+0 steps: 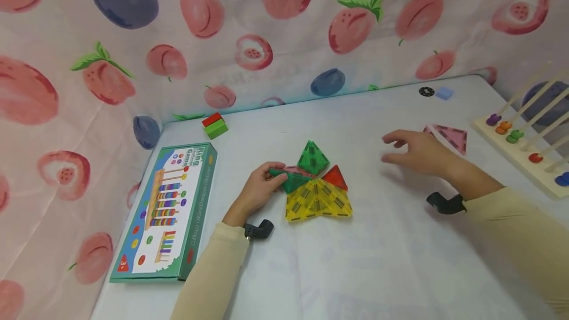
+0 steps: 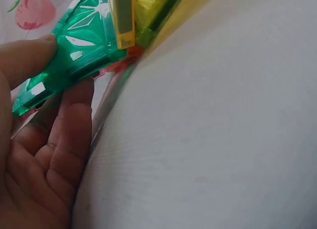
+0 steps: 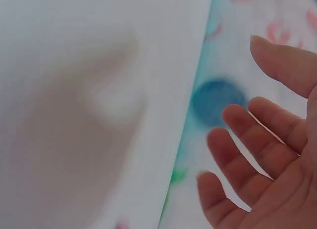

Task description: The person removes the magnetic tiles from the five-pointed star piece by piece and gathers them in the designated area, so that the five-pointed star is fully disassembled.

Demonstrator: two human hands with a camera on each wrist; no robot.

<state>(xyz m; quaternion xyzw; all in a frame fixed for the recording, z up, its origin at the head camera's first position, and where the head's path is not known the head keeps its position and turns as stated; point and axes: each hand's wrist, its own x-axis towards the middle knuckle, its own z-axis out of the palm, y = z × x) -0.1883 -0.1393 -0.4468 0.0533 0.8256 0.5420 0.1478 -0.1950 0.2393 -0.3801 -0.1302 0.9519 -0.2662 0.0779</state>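
The green tile [image 1: 291, 181] is near the centre of the head view, at the left edge of a cluster. The left hand [image 1: 260, 184] pinches its outer end, thumb on top and fingers beneath, hiding that end. Yellow tiles [image 1: 317, 201] adjoin it below, a red tile [image 1: 336, 178] lies to their upper right, and a second green piece [image 1: 312, 158] sits above. At right of centre, the right hand [image 1: 413, 152] hangs over the table [image 1: 382, 265], fingers spread, slightly bent and holding nothing; it partly covers pink tiles [image 1: 453, 137]. Far right stands a peg rack [image 1: 520, 157]. A box [image 1: 164, 216] lies at lower left, two blocks [image 1: 215, 127] just beyond it; a black disc [image 1: 426, 92] and blue block [image 1: 444, 93] are at upper right.
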